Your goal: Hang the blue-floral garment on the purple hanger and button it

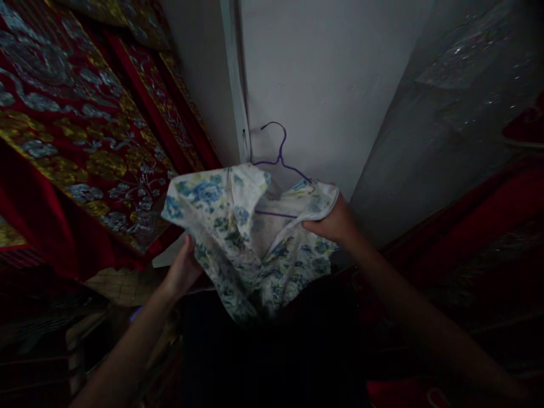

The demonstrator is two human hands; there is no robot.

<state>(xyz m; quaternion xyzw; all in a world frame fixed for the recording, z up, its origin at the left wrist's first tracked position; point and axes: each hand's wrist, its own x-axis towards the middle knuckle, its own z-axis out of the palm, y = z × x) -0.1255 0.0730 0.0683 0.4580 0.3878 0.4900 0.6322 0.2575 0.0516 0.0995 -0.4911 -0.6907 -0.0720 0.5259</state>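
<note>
A white garment with a blue floral print (238,238) hangs between my two hands on a thin purple wire hanger (278,153). The hanger's hook sticks up above the cloth and its lower bar shows inside the neck opening. My right hand (334,221) is closed on the garment's right shoulder, where the hanger's arm runs under the cloth. My left hand (185,269) grips the garment's left side from underneath, its fingers mostly hidden by the cloth. The lower part of the garment falls into shadow.
A white wall with a door frame edge (236,85) stands straight ahead. Red fabric with gold and silver embroidery (80,124) covers the left side. A grey glittery sheet (459,102) leans at the right, above dark red cloth (480,226).
</note>
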